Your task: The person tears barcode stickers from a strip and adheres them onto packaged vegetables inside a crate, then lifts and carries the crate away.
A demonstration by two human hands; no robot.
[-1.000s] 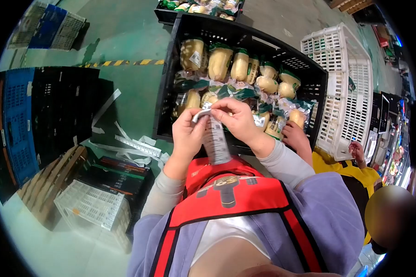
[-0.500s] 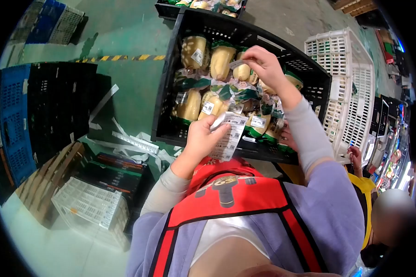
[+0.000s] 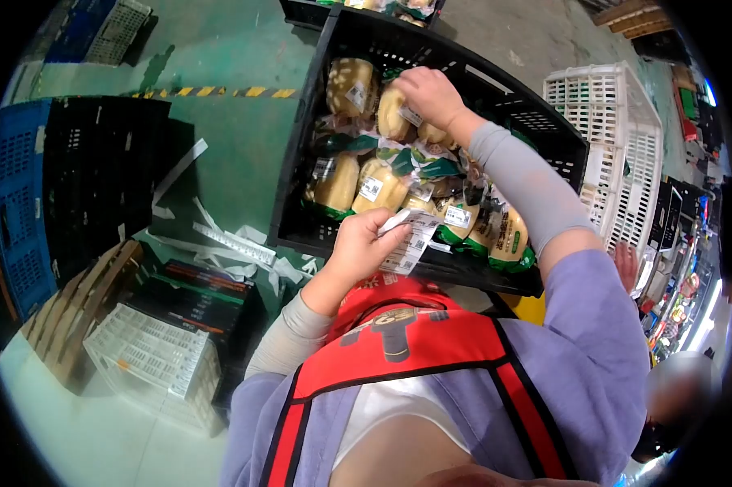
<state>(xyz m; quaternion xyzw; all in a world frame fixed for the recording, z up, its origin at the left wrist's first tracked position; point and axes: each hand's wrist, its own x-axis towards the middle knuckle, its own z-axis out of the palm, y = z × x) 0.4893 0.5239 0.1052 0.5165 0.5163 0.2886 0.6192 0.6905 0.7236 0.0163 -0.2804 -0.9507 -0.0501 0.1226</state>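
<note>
My left hand is closed on a sheet of printed white labels, held over the near edge of a black crate. My right hand reaches into the far half of the crate, its fingers bent against a bag of pale yellow vegetables. A small white label lies against that bag, just under the fingers; the fingertips are partly hidden. Several similar clear bags with green print fill the crate. Labels show on the bag at far left and the front bag.
White slatted crates stand to the right, and stacked black and blue crates to the left. A clear plastic crate is at lower left. Paper strips lie on the floor. Another person's hand is at right.
My right hand has moved left and slightly away with the label, down against a bag. My left hand stays nearly in place. The other person's hand has left the crate's near right side.
</note>
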